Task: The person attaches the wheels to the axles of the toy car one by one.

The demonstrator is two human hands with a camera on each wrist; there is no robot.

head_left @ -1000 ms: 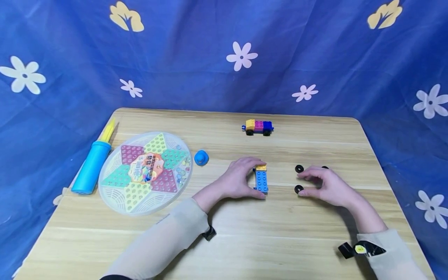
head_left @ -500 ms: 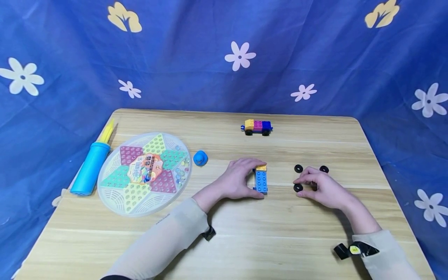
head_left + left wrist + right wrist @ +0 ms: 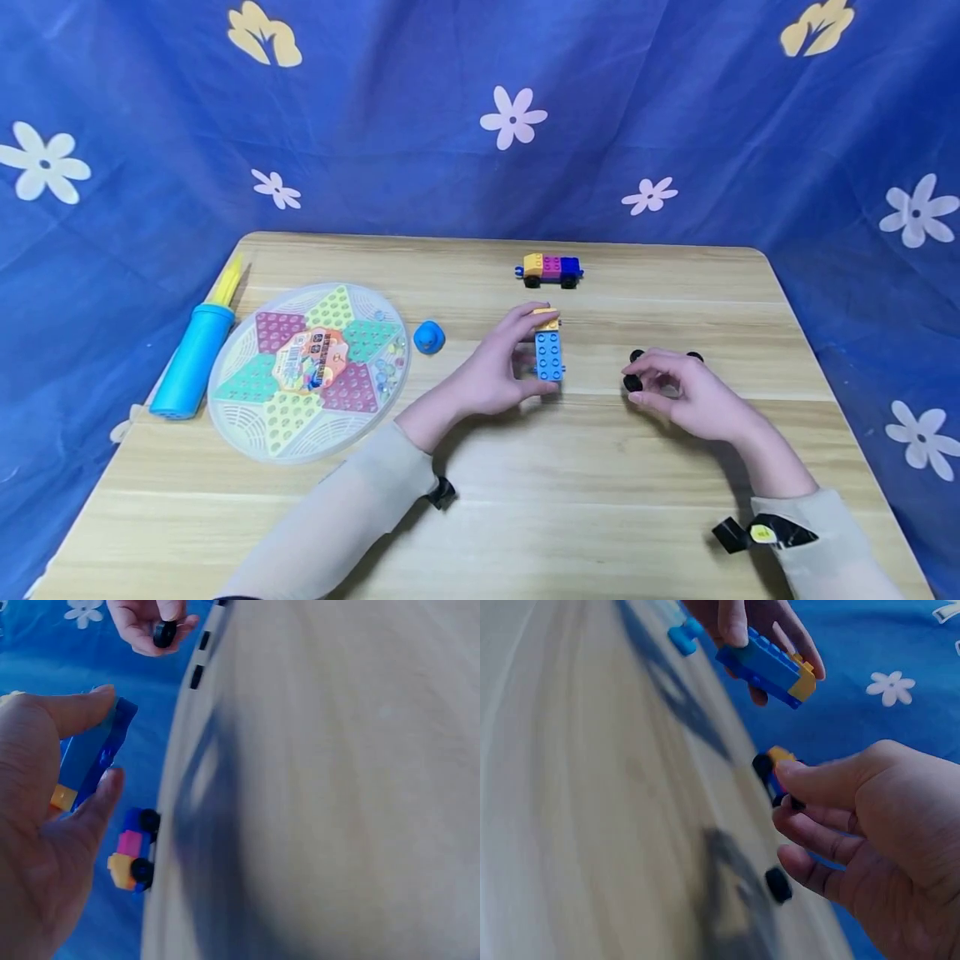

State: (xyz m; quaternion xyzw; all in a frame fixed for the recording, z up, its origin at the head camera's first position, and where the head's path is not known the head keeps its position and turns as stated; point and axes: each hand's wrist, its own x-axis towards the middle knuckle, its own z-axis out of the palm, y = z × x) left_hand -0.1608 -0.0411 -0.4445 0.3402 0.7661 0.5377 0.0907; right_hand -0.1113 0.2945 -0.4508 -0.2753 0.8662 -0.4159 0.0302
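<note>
My left hand (image 3: 491,367) grips a toy car body built of blue and yellow blocks (image 3: 549,357), thumb at its near end and fingers at its far end. In the right wrist view the block body (image 3: 769,667) is held above the table, without wheels on it. Between thumb and fingers, my right hand (image 3: 697,396) pinches a small black wheel (image 3: 632,382), plainly raised in the left wrist view, where that wheel (image 3: 164,634) shows edge-on. Two more black wheels lie beyond the right hand, a left one (image 3: 636,356) and a right one (image 3: 695,357), both partly covered by it.
A toy block car with wheels (image 3: 551,268) stands near the table's back edge. Left of the hands are a small blue toy (image 3: 429,337), a round Chinese checkers board (image 3: 292,417) and a blue hand pump (image 3: 197,358). A blue flowered cloth (image 3: 420,167) hangs behind.
My left hand has lifted the block body and carried it slightly back and left. My right hand has closed on the nearest wheel and picked it up from the table.
</note>
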